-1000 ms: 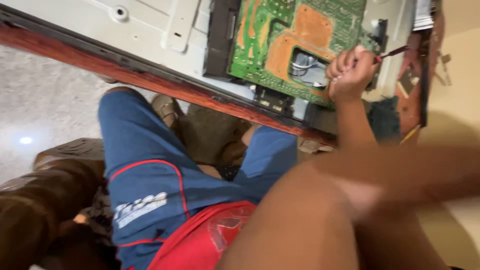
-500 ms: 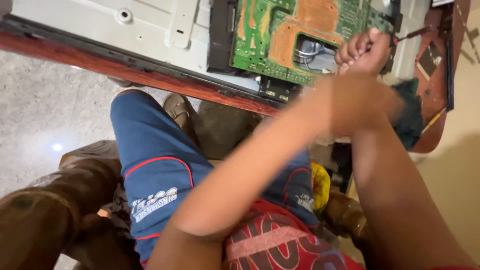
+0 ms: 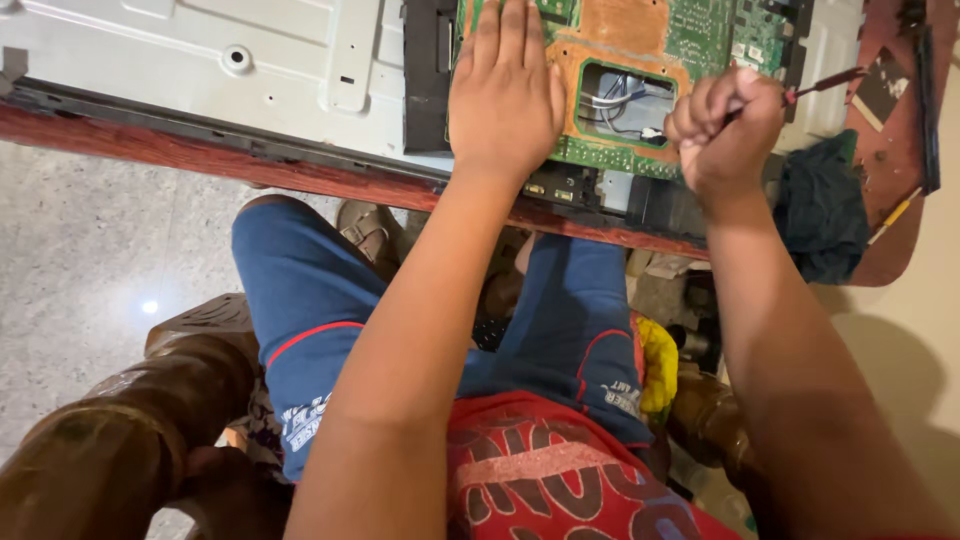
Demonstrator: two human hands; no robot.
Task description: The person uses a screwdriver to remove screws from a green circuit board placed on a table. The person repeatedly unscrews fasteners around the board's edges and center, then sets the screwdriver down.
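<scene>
Circuit board, green and orange, lies on the worktop. A moment ago only one hand was there. Now the left hand has come to press flat on it, fingers spread. The right hand, beside the board's cut-out hole, is clenched around a thin red tool.

The left hand lies flat, fingers together, on the green circuit board mounted on a grey metal panel. The right hand is fisted around a thin red-handled tool just beside the board's rectangular cut-out. A dark teal cloth lies on the red-brown table.
</scene>
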